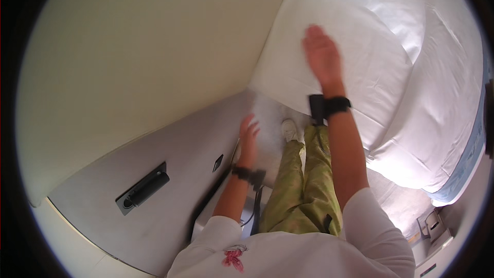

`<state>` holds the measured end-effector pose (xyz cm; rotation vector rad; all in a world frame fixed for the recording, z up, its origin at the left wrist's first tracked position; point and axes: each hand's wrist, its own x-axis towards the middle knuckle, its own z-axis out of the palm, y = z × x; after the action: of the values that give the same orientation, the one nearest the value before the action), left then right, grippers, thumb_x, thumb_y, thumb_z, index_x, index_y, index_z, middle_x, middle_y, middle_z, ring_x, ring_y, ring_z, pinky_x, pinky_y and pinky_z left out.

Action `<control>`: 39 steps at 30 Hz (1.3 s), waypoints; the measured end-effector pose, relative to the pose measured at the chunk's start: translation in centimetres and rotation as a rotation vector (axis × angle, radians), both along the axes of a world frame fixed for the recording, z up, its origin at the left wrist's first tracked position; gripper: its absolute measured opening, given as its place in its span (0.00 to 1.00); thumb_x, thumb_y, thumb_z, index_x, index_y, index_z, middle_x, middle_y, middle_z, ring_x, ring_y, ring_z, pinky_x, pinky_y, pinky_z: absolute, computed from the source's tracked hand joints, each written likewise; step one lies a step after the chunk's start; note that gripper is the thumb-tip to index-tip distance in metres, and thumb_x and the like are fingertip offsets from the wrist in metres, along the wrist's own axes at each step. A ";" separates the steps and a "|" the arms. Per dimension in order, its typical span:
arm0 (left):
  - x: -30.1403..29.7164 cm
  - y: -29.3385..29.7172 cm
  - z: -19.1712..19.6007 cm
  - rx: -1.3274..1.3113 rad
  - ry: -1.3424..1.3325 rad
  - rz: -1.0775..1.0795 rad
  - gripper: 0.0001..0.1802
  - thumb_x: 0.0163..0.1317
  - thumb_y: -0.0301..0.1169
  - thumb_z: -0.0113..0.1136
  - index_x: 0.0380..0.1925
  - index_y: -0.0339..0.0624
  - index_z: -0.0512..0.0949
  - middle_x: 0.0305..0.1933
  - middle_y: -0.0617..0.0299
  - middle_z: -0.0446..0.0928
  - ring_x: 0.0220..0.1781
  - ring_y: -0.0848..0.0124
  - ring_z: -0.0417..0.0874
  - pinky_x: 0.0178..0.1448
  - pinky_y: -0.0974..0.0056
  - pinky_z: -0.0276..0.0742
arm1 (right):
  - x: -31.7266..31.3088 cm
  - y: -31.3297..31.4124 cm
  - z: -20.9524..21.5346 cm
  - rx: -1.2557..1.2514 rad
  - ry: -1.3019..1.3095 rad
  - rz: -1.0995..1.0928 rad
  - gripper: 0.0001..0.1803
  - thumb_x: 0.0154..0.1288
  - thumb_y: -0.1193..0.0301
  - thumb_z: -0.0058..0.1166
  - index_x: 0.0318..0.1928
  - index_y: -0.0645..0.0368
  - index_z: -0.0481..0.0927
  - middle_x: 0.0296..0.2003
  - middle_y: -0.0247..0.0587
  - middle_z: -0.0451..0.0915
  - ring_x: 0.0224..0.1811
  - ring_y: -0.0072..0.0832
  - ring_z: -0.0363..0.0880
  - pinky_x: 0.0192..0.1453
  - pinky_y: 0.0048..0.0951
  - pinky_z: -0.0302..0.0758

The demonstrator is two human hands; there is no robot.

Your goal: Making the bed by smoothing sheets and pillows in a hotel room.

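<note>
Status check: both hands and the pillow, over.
Right hand open, flat on the plump white fabric pillow. Left hand open, empty, beside the bed. Nothing blocking.

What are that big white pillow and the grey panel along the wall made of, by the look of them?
The pillow, under the flat right hand, looks like soft woven cloth, probably cotton: matte white, with gentle creases and a rounded, puffy edge. The grey panel, beside the left hand, looks hard and smooth, perhaps laminate or painted board, with an even dull sheen; which one I cannot tell.
</note>
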<state>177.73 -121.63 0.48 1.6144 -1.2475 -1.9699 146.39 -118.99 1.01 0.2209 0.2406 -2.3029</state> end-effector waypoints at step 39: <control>-6.4 0.0 8.9 -0.136 -0.042 -0.076 0.09 0.63 0.29 0.45 0.40 0.39 0.72 0.36 0.63 0.74 0.35 0.77 0.73 0.43 0.74 0.68 | -3.2 -6.8 -4.0 0.140 0.058 0.480 0.26 0.67 0.62 0.35 0.64 0.50 0.50 0.61 0.44 0.58 0.62 0.30 0.59 0.63 0.31 0.57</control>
<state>171.35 -121.59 9.40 1.5708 -1.4453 -1.8588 143.19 -125.82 -2.96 0.1476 0.4345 -1.8199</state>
